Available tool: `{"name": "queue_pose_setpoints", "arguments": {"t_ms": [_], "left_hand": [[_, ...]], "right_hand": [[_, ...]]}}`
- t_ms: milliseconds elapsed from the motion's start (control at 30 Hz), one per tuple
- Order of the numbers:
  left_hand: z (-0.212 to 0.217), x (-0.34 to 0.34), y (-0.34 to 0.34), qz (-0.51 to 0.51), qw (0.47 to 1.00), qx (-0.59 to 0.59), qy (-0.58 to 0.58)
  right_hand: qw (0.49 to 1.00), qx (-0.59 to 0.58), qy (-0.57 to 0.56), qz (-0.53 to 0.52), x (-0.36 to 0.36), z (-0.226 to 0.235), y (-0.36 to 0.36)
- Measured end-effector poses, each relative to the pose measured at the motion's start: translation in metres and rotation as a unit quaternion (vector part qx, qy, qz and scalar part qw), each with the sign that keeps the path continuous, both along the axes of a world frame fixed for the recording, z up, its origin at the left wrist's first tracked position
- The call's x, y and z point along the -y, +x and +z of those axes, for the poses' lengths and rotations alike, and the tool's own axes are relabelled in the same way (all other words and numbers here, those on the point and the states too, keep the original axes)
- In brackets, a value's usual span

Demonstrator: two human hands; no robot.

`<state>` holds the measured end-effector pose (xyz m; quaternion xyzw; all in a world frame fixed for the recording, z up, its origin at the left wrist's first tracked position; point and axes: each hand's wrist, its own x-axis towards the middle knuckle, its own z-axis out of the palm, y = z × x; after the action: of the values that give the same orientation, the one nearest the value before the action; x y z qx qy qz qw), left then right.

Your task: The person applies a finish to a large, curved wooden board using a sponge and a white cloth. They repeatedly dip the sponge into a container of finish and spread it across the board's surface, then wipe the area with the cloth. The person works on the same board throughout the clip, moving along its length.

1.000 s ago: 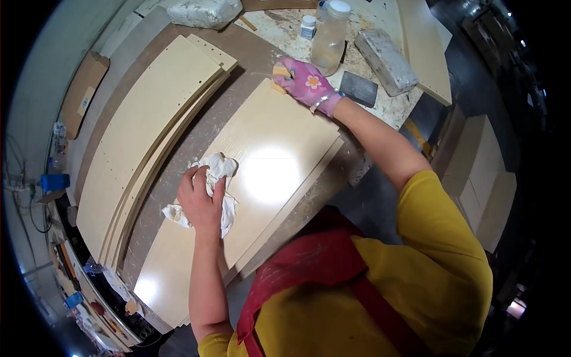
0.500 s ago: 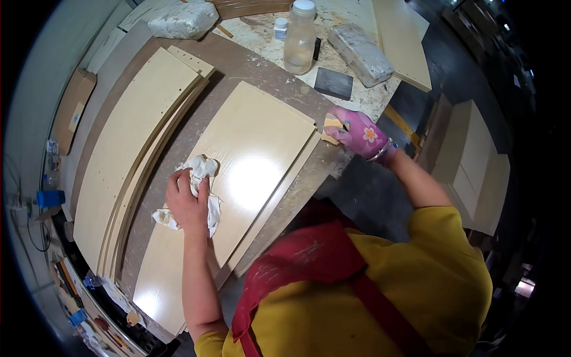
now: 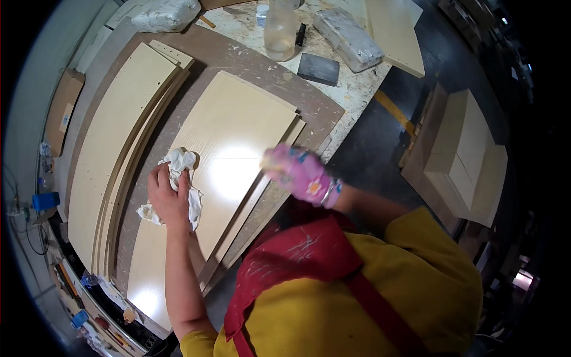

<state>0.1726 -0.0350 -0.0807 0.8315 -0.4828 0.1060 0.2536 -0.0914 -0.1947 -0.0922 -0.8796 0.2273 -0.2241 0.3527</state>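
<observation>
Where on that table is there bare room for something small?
The scuffed brown board is bare between the upper end of the pale, glossy, wood-grained panel and the dark grey rectangular block; a narrower strip separates that panel from the stack of pale, drilled boards. It's crowded around the cloudy, translucent jar and grey, brick-shaped package.

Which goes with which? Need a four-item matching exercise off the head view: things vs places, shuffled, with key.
1. white cloth
2. pink flowered glove
3. dark grey rectangular block
4. stacked boards with small holes

A. worn on the right hand
B. left of the glossy pale board
C. under the left hand
D. on the worktop, beside the translucent bottle

Pairs: 1-C, 2-A, 3-D, 4-B
</observation>
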Motion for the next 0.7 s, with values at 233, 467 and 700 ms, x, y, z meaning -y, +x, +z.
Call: {"name": "queue_pose_setpoints", "arguments": {"t_ms": [233,467,700], "left_hand": [[0.000,-0.001,-0.001,0.014,1.000,0.008,0.012],[-0.001,-0.004,0.002,0.004,1.000,-0.003,0.002],[0.002,-0.009,0.003,-0.017,0.999,-0.023,-0.033]], "right_hand": [[0.981,0.037,0.017,-0.192,0.058,0.016,-0.009],[0.987,0.043,-0.157,0.002,-0.017,-0.015,0.001],[0.987,0.095,-0.121,-0.048,-0.019,0.002,0.008]]}}
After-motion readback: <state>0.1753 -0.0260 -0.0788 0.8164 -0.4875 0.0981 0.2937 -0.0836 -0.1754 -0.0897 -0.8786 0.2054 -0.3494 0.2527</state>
